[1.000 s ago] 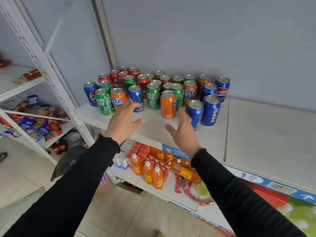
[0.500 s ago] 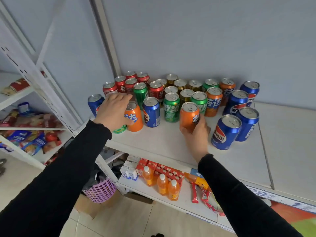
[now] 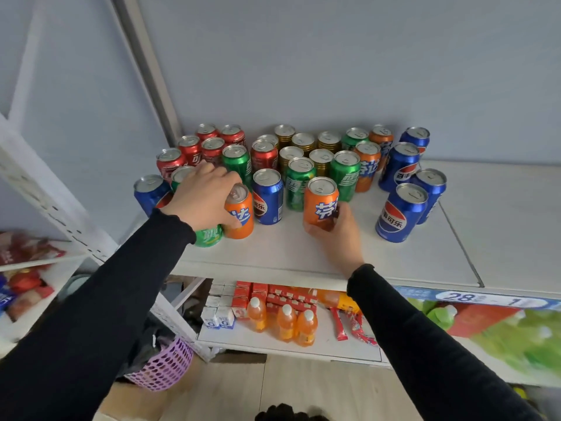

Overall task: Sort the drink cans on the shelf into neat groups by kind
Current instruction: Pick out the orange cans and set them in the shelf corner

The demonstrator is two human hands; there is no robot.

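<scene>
Sorting barely begun: 2 orange Fanta cans [image 3: 321,202] are clasped, 1 by each closed hand, left hand [image 3: 204,198] and right hand [image 3: 338,235], while other kinds are left mixed on the shelf [image 3: 303,256].

On the shelf [image 3: 303,253] the cans clustered against the back wall, with the Coke cans [image 3: 209,147] at ten o'clock, the unbranded cans [image 3: 303,144] at twelve and four Pepsi cans [image 3: 400,214] at three. At the cluster's front the left hand [image 3: 203,199] lay over the left Fanta can [image 3: 241,217], which touched a Sprite can [image 3: 209,237] at its eight o'clock and stood just beside a lone Pepsi can [image 3: 268,199] at its two o'clock. The right hand [image 3: 337,232] wrapped the right Fanta can [image 3: 320,205] from six o'clock. On the lower shelf [image 3: 318,344] small bottles [image 3: 285,323] stood before cartons [image 3: 273,294], a basket [image 3: 164,369] at their eight o'clock.
</scene>
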